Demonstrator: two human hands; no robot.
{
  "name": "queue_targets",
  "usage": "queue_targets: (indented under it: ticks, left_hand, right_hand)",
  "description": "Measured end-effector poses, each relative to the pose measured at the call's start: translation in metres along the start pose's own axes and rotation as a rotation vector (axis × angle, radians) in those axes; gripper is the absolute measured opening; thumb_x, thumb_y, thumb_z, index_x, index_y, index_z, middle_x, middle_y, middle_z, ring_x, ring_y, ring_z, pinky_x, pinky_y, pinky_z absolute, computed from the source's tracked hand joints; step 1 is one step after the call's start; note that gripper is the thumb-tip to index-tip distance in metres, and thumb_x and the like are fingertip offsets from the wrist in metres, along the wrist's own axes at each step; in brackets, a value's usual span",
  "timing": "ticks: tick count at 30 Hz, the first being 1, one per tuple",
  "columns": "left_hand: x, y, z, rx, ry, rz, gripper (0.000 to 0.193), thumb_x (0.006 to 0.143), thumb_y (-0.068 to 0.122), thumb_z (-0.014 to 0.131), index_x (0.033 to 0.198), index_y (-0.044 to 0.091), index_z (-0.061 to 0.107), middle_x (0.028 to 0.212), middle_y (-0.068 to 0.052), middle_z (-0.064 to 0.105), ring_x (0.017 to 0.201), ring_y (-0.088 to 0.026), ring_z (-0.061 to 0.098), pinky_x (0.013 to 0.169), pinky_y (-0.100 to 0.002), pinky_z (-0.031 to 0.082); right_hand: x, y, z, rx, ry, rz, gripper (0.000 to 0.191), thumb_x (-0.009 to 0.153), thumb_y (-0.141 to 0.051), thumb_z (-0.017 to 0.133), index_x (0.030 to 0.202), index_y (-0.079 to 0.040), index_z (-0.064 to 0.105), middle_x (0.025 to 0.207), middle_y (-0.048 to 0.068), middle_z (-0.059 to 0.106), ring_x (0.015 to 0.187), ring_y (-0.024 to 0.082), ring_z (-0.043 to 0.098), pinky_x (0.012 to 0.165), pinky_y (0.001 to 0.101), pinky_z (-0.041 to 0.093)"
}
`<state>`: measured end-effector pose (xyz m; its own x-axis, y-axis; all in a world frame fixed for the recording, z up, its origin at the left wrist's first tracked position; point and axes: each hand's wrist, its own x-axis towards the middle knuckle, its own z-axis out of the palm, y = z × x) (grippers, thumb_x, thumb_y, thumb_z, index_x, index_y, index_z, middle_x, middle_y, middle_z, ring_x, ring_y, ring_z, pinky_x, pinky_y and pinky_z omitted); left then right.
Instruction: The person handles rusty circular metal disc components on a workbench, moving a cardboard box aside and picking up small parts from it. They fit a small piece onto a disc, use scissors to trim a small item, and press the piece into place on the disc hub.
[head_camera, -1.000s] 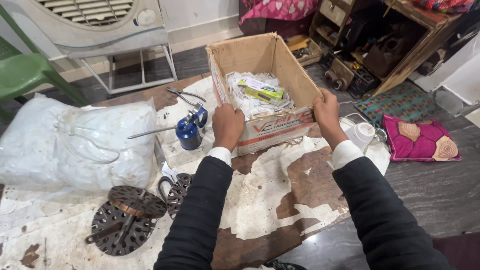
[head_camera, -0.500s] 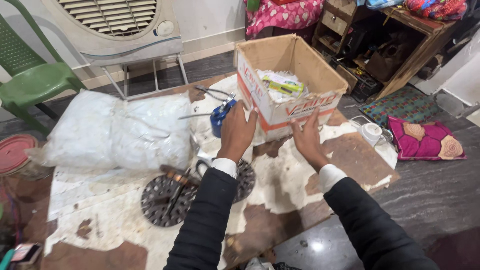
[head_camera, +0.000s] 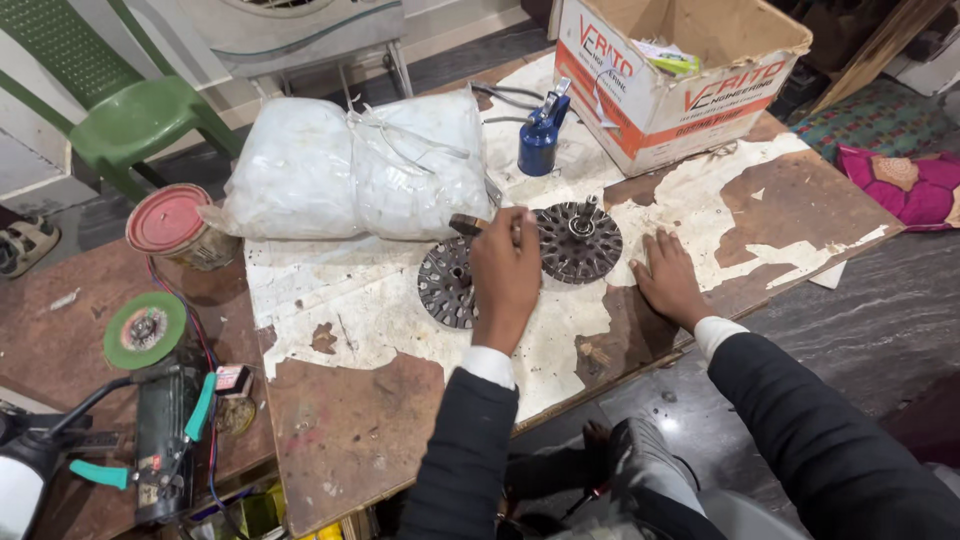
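Note:
Two dark round slotted metal discs lie on the worn, peeling table (head_camera: 380, 300). My left hand (head_camera: 505, 268) rests over the left disc (head_camera: 445, 285) and is closed around a small tool (head_camera: 464, 224) with a brownish end sticking out to the left. The right disc (head_camera: 580, 242), with a shaft at its centre, lies just beside that hand. My right hand (head_camera: 668, 276) lies flat on the table with its fingers spread, right of the discs, and holds nothing. Both sleeves are dark with white cuffs.
A cardboard box (head_camera: 680, 100) stands at the back right, with a blue canister (head_camera: 540, 140) beside it. A tied white plastic bundle (head_camera: 360, 165) lies behind the discs. At the left are a red-lidded tin (head_camera: 170, 222), a green grinding disc (head_camera: 145, 328), a power tool (head_camera: 165, 430) and a green chair (head_camera: 120, 110).
Both hands have left the cardboard box and come down to the discs. My left hand has closed on the small tool; my right hand now lies flat. The view has swung left.

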<state>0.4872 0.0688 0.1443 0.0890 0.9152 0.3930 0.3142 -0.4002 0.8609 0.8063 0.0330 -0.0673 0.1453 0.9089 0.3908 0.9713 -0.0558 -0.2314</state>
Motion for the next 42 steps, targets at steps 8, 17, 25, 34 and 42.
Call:
queue_targets:
  ticks: [8,17,25,34,42]
  left_hand:
    - [-0.039,-0.1,0.0,0.144,0.517,0.238,0.044,0.111,0.034,0.051,0.126,-0.006,0.062,0.131,-0.024,0.059,0.127,-0.043,0.048,0.108,-0.052,0.036]
    - [-0.02,-0.167,0.006,-0.435,0.298,0.081,0.058,0.108,0.053,0.042,0.114,0.001,0.067,0.095,-0.006,0.071,0.092,-0.016,0.066,0.09,-0.03,0.05]
    - [-0.017,-0.167,0.005,-0.147,0.254,0.127,0.043,0.105,0.041,0.061,0.107,-0.001,0.054,0.092,-0.007,0.059,0.087,-0.016,0.055,0.084,-0.031,0.047]
    - [-0.024,-0.162,0.0,-0.104,0.203,0.065,0.029,0.107,0.032,0.054,0.102,0.004,0.054,0.075,-0.002,0.054,0.07,-0.012,0.048,0.067,-0.032,0.042]
    - [-0.026,-0.144,0.005,-0.278,0.359,0.04,0.051,0.108,0.031,0.058,0.067,0.006,0.044,0.061,0.004,0.04,0.06,-0.008,0.033,0.055,-0.032,0.028]
  right_hand:
    - [0.011,-0.011,-0.049,-0.094,0.01,-0.035,0.052,0.092,-0.048,0.066,0.126,-0.01,0.066,0.121,0.013,0.063,0.11,0.038,0.056,0.091,0.0526,0.046]
    - [0.018,-0.007,-0.04,-0.041,0.145,-0.17,0.056,0.099,-0.048,0.064,0.136,-0.006,0.061,0.138,0.02,0.056,0.129,0.044,0.046,0.102,0.0589,0.036]
    - [0.032,-0.001,-0.025,-0.018,-0.064,-0.11,0.074,0.098,-0.062,0.044,0.154,-0.013,0.045,0.163,0.015,0.037,0.151,0.035,0.028,0.114,0.0657,0.021]
    - [0.026,-0.001,-0.022,-0.05,-0.077,-0.137,0.074,0.1,-0.061,0.041,0.155,-0.012,0.042,0.163,0.017,0.035,0.151,0.037,0.026,0.114,0.067,0.019]
    - [0.026,0.006,-0.017,-0.058,-0.078,-0.163,0.074,0.1,-0.06,0.039,0.156,-0.012,0.04,0.164,0.016,0.034,0.152,0.037,0.027,0.114,0.0671,0.018]
